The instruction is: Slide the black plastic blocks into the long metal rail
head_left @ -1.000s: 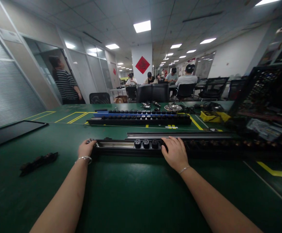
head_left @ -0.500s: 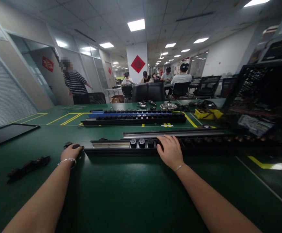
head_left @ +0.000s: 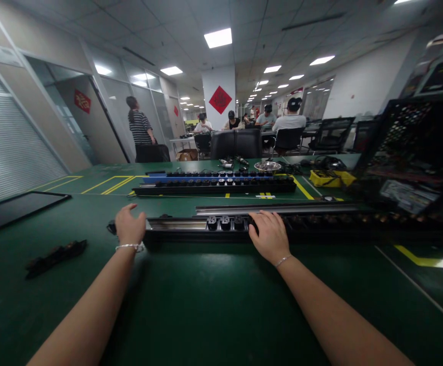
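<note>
A long black power strip housing (head_left: 175, 236) lies across the bench in front of me, with a bare metallic channel at its left end. Black round socket modules (head_left: 225, 222) sit in a row along it. My right hand (head_left: 270, 236) lies over this row, fingers across the top and thumb on the near side, gripping the strip. At the strip's left end, my left hand (head_left: 130, 226) is raised with thumb and fingers apart, holding nothing visible. A small black part (head_left: 111, 227) shows just behind it, partly hidden.
Behind the strip lies a second metal-lined rail (head_left: 229, 209). Farther back are assembled black and blue strips (head_left: 213, 187), a metal dish (head_left: 267, 166) and a yellow tray (head_left: 326, 178). A dark connector piece (head_left: 56, 257) and a flat black panel (head_left: 19, 208) lie left. People work beyond.
My left hand has let go of the small black part and moved right to the strip's end, its fingers opening. My right hand stays on the strip. A person in the background walked right.
</note>
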A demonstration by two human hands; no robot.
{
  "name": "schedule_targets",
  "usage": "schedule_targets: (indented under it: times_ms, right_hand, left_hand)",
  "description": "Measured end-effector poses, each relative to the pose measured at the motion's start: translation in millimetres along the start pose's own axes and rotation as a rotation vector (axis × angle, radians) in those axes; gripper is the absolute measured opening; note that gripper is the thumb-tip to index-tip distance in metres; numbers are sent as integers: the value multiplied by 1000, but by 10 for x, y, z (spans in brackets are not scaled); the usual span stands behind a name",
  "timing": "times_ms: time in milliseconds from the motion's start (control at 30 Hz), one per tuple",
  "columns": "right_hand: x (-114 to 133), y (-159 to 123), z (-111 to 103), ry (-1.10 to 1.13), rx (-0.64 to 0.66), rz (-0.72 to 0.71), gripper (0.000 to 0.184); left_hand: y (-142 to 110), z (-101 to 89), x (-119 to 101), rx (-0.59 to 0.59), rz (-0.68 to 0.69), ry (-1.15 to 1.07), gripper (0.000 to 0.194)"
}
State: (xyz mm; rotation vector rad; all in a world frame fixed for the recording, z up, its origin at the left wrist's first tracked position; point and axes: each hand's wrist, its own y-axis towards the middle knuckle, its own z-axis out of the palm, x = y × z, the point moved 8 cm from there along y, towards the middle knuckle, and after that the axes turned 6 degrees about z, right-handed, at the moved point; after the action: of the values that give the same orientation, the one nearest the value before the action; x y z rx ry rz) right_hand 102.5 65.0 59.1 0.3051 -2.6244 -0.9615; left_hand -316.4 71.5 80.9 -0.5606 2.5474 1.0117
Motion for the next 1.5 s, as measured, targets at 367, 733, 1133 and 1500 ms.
schedule_targets:
  times_ms: [367, 733, 1133, 1500]
  right_hand:
    - [5, -23, -19, 18, -18, -24, 37]
    - [216, -101, -91, 57, -16, -186, 16]
    - [193, -106, -29, 70, 13, -185, 13]
    - [416, -137, -56, -126, 47, -328, 16]
  left_hand:
    - [-1052, 638, -1828, 524, 589, -174, 44]
    - [-1164, 598, -1777, 353, 580, -71, 37]
    - [-1174, 602, -1736, 350, 540, -79, 37]
    - [-1130, 613, -1639, 329, 493, -41, 40]
